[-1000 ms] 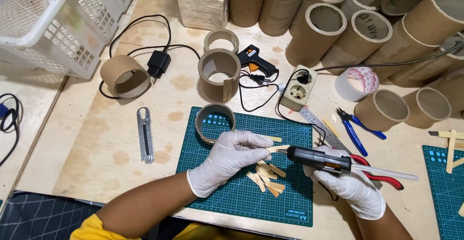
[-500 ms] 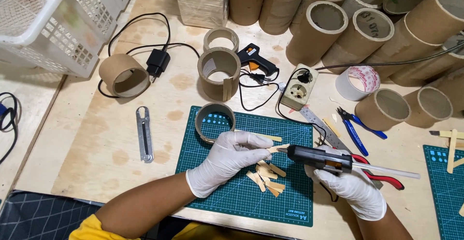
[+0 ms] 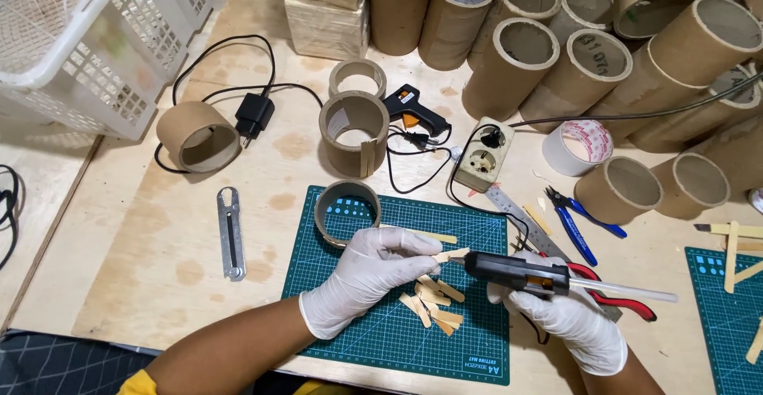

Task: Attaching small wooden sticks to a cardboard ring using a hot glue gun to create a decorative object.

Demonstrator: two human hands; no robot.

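Both my hands wear white gloves over a green cutting mat (image 3: 477, 220). My left hand (image 3: 369, 276) pinches a short wooden stick (image 3: 443, 256) near its end. My right hand (image 3: 568, 319) grips a black hot glue gun (image 3: 517, 272) with a clear glue stick (image 3: 628, 289) out the back. The gun's nozzle touches the tip of the held stick. Several cut wooden pieces (image 3: 433, 303) lie on the mat just below my left hand. A low cardboard ring (image 3: 347, 208) stands on the mat's far left corner.
Many cardboard tubes (image 3: 524, 61) crowd the back right. A second glue gun (image 3: 409, 109), a power socket (image 3: 485, 156), tape roll (image 3: 579, 147), blue pliers (image 3: 576, 228), red-handled pliers (image 3: 620, 300), a metal ruler (image 3: 517, 216), a utility knife (image 3: 230, 232) and a white basket (image 3: 87, 37) surround the mat.
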